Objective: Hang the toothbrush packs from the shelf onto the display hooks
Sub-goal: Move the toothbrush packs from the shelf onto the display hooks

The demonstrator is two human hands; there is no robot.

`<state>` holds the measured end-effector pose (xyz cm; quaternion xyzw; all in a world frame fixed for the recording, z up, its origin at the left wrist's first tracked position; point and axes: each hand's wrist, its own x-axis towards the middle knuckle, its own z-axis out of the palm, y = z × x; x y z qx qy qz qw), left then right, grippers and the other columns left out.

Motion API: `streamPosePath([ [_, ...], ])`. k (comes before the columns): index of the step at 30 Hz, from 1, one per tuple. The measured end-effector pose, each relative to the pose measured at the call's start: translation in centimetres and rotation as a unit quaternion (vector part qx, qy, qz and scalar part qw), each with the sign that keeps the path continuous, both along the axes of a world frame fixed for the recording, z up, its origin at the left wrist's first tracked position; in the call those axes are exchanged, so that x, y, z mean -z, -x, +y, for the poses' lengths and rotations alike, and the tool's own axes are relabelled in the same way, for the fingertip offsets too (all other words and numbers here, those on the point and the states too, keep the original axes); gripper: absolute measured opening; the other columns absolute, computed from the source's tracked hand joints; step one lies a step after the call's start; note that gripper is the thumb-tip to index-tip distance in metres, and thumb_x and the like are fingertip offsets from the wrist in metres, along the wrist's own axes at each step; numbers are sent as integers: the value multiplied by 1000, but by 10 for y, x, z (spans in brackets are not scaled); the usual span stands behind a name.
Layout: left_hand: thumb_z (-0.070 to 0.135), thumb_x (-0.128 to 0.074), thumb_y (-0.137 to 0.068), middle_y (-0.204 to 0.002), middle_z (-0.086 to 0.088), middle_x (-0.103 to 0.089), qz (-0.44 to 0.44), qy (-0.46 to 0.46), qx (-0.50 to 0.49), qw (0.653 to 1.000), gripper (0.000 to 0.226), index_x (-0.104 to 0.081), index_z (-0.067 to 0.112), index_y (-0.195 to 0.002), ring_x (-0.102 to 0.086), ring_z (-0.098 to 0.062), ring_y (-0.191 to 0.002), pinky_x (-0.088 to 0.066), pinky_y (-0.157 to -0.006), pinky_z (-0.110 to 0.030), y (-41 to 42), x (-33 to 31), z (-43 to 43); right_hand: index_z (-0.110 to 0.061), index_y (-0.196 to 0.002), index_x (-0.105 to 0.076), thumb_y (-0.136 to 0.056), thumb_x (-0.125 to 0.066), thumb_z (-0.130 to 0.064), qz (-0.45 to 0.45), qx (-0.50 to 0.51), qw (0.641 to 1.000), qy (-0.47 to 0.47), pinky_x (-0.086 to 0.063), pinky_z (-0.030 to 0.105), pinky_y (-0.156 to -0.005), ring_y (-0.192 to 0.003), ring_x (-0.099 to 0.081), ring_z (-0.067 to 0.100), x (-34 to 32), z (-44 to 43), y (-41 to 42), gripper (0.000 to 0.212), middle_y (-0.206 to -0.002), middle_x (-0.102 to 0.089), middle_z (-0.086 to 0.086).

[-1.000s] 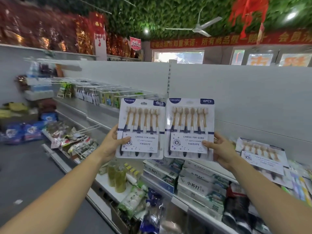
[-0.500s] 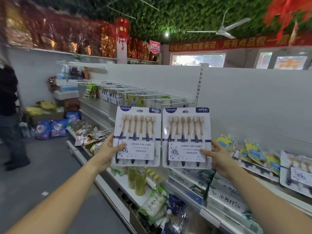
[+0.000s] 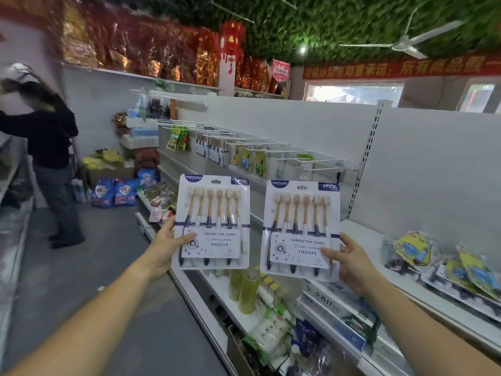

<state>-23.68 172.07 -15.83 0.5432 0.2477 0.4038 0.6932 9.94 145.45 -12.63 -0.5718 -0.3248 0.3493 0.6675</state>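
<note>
Left hand (image 3: 164,249): thumb and fingers pinch the lower left edge of the left toothbrush pack (image 3: 214,213), held upright. Right hand (image 3: 352,263): pinches the lower right edge of the right toothbrush pack (image 3: 301,221), upright, apart from the first. Display hooks (image 3: 311,162): above and beyond both packs.

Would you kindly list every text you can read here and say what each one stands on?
"YIKOJIFE": top left corner and lower front of the left pack and right pack.
"6PCS": top right corner of the right pack; glare blurs the left pack's.
"CARING FOR GUMS": both packs.
"DEEP CLEANING": both packs.
"小苏打": white box below the right pack.
"所有商品假一": red banner; its start is blurred.
Other print: unreadable.
</note>
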Motion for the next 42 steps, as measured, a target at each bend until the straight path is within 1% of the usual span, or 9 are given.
streamPosePath([
  [1,-5,-69,-87,-128,-11,-71,0,2,-7,1000,59,-55,29,-134,-67,-33,-119,-54,-98,-55,1,1,4,-13,-126,-60,-40,-101,-25,1,-4,1000,0,-59,59,-83,-103,-72,39,3,9,2,96,-112,-75,19],
  [3,-7,-65,-90,-126,-12,-71,2,10,-22,1000,59,-53,25,-138,-69,-32,-115,-60,-90,-50,2,4,13,-12,-124,-60,-62,-87,-7,10,-11,1000,-1,-62,52,-76,-100,-73,38,7,27,7,68,-110,-75,18],
  [6,-7,-63,-93,-120,-10,-74,9,14,-35,999,55,-53,22,-138,-70,-33,-111,-62,-83,-47,7,8,30,-13,-124,-61,-81,-71,8,12,-18,1000,10,-62,52,-80,-101,-73,37,16,57,6,49,-111,-75,17],
  [11,-7,-65,-91,-128,-16,-69,25,17,-72,997,56,-52,19,-140,-67,-38,-115,-62,-83,-48,12,16,73,-13,-126,-63,-52,-91,-16,31,-50,998,11,-53,60,-96,-109,-70,38,25,116,-1,79,-117,-73,17],
  [16,-5,-66,-91,-129,-16,-68,41,3,-99,994,51,-54,17,-136,-67,-38,-115,-62,-84,-49,10,3,117,-15,-121,-64,-85,-69,9,15,-75,997,21,-55,55,-95,-105,-73,33,24,194,-20,44,-116,-75,13],
  [21,-1,-68,-90,-128,-15,-69,49,-8,-132,990,45,-58,22,-127,-68,-37,-113,-58,-89,-53,16,-11,165,-16,-123,-63,-85,-69,10,1,-105,994,27,-55,54,-95,-106,-72,32,15,266,-28,47,-116,-74,13],
  [28,10,-76,-77,-131,-18,-66,46,-5,-141,989,60,-56,20,-132,-65,-41,-118,-54,-95,-59,17,-5,243,-18,-111,-66,-88,-66,10,-2,-118,993,30,-63,41,-82,-93,-76,22,17,353,-24,36,-97,-79,1],
  [36,3,-72,-82,-126,-16,-70,30,3,-94,995,53,-57,22,-130,-70,-37,-111,-63,-81,-49,9,14,384,-7,-125,-62,-87,-65,12,10,-73,996,46,-53,54,-100,-108,-71,33,34,468,-21,43,-115,-75,15],
  [42,5,-75,-76,-130,-17,-68,36,19,-41,998,69,-52,20,-139,-67,-39,-116,-58,-90,-53,3,21,499,-9,-130,-57,-84,-68,10,48,-29,997,51,-48,64,-101,-113,-68,40,38,543,-17,51,-120,-72,19],
])
